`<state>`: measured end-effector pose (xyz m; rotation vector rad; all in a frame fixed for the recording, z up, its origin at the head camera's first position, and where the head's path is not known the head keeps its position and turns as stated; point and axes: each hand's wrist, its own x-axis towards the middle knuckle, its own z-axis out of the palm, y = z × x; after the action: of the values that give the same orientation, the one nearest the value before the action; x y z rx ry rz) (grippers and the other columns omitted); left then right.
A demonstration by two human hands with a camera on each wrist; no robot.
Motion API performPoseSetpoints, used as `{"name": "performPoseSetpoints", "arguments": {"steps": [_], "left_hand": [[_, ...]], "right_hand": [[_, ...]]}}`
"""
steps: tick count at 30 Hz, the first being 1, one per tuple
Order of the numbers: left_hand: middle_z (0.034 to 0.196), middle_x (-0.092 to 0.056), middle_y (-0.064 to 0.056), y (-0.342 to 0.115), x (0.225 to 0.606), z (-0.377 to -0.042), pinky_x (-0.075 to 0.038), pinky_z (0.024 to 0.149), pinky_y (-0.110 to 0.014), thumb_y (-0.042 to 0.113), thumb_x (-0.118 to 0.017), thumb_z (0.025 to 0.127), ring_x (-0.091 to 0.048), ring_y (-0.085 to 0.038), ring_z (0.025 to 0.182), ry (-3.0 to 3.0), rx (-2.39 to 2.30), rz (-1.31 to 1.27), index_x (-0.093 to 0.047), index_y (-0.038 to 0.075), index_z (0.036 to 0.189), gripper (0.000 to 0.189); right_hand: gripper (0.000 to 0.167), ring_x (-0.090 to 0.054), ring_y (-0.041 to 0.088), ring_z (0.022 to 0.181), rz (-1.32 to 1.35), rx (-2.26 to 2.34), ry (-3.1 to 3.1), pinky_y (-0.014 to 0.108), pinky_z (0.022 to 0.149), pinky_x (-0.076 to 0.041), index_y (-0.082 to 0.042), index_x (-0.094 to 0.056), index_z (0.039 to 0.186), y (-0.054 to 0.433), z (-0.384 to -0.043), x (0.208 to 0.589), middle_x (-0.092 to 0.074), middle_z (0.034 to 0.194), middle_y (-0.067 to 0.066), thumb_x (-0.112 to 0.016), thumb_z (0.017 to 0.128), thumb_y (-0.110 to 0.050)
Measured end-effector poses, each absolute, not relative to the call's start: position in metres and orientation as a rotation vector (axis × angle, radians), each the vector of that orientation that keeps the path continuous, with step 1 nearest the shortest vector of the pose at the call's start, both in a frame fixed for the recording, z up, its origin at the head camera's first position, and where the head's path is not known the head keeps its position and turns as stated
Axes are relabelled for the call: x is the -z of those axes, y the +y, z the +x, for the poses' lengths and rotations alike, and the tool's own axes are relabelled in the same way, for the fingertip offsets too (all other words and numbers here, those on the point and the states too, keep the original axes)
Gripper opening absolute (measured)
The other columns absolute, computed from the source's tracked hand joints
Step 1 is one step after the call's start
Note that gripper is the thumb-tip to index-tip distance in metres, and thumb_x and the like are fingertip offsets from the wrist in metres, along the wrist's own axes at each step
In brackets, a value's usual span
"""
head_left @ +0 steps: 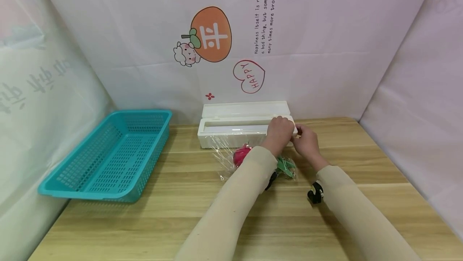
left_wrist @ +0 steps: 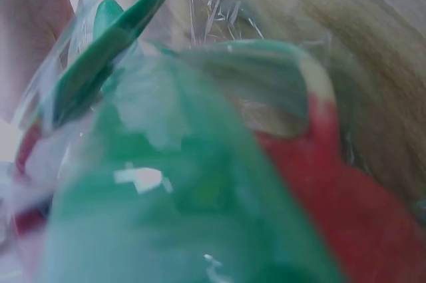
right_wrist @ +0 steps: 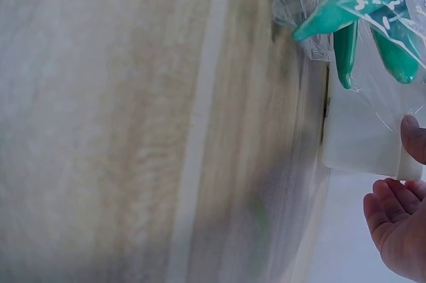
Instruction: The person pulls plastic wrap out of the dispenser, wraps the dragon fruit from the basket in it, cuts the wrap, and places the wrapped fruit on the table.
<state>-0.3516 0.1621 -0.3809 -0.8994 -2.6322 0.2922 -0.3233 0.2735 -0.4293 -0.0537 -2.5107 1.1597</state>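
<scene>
The left hand (head_left: 279, 134) bends over the top of the white box (head_left: 217, 141), near its right end; its fingertips are hidden, so I cannot tell how far open its grip is or whether it has hold of anything. The right hand (head_left: 306, 145) holds that end, thumb on the front and bent fingers at the corner, its grip closed to about the box's edge. The lid (head_left: 246, 109) stands raised at the back, and a white roll (head_left: 236, 128) lies inside. In front of the box, partly behind the left sleeve (head_left: 231, 208), sits the red-and-green fruit (head_left: 239, 156), covered in clear film (head_left: 223, 152). All this is on the wooden counter (head_left: 152, 229). A teal basket (head_left: 87, 195) stands apart on the left.
</scene>
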Motion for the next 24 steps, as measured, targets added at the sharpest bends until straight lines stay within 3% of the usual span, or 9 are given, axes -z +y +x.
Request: {"name": "performPoseSetpoints", "arguments": {"steps": [7,16,24], "left_hand": [[0.099,-0.068,0.006,0.157,0.381,-0.351,-0.051,0.079,-0.027,0.031,-0.066,0.094,-0.06,-0.013,0.088,-2.604,-0.332,-0.899,-0.073,0.021,0.108,0.019],[0.101,-0.069,0.004,0.14,0.379,-0.356,-0.05,0.081,-0.029,0.021,-0.053,0.101,-0.06,-0.014,0.091,-2.643,-0.362,-0.851,-0.073,0.022,0.107,0.021],[0.1,-0.069,0.004,0.127,0.376,-0.357,-0.051,0.08,-0.03,0.019,-0.054,0.1,-0.061,-0.015,0.089,-2.659,-0.363,-0.841,-0.074,0.022,0.105,0.021]], "right_hand": [[0.039,-0.054,0.043,0.114,-0.037,-1.142,-2.518,0.052,0.094,-0.046,0.011,-0.056,0.124,0.273,-0.323,0.429,-0.058,0.122,0.03,-0.067,0.091,-0.006],[0.045,-0.055,0.042,0.112,-0.065,-1.155,-2.522,0.053,0.092,-0.046,0.011,-0.054,0.126,0.272,-0.324,0.431,-0.059,0.119,0.03,-0.07,0.09,-0.011],[0.047,-0.055,0.043,0.112,-0.043,-1.152,-2.529,0.054,0.092,-0.045,0.012,-0.054,0.126,0.273,-0.324,0.428,-0.059,0.118,0.031,-0.071,0.089,-0.011]]}}
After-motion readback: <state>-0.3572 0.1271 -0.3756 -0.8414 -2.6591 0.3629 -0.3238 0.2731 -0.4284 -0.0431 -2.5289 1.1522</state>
